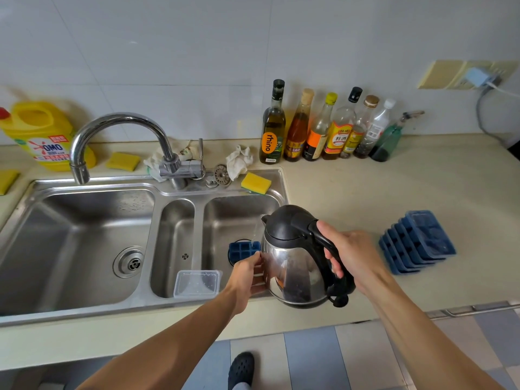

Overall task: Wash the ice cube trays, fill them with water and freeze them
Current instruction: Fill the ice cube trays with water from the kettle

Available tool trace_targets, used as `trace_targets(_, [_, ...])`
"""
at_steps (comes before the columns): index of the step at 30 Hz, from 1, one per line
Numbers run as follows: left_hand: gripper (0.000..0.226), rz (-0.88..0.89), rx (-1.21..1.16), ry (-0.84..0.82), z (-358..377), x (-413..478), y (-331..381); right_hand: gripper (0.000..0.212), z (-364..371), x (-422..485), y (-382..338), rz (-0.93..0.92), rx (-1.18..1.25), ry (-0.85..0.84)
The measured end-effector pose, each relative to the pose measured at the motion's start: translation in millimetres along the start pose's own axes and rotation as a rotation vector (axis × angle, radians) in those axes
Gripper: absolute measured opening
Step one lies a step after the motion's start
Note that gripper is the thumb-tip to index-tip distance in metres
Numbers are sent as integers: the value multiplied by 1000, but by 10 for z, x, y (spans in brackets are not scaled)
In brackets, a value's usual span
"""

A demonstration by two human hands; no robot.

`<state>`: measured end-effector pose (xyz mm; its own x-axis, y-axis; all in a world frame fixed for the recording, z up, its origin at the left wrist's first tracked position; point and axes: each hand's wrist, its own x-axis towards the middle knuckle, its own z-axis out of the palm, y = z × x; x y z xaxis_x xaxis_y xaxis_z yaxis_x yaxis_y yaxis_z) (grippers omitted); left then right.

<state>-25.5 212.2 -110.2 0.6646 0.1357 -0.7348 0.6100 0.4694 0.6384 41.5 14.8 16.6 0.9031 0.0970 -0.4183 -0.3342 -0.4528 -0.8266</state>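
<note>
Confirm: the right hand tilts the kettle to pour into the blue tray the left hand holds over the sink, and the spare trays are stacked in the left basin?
Not quite. The head view shows the spare trays stacked on the counter right of the sink, not in the left basin. The rest holds: right hand tilting the kettle, left hand holding the blue tray.

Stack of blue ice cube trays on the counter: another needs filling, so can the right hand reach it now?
Likely not yet: the right hand grips the kettle, mid-pour. Nothing lies between it and the stack of trays, so the way looks free once the kettle is down.
</note>
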Motion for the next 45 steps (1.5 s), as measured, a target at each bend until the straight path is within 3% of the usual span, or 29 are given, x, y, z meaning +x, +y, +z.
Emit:
trace_targets(32, [33, 3, 18, 4, -86, 52, -19, 62, 90, -26, 182, -54, 54, 20])
trace_targets(37, [35, 107, 115, -4, -55, 108, 74, 65, 88, 25, 280, -73, 107, 74])
trace_targets(41, [23, 364, 217, 62, -42, 142, 370, 65, 51, 140, 358, -59, 195, 142])
trace_targets(45, [16, 511, 299, -96, 70, 105, 880, 64, 4, 303, 398, -47, 285, 219])
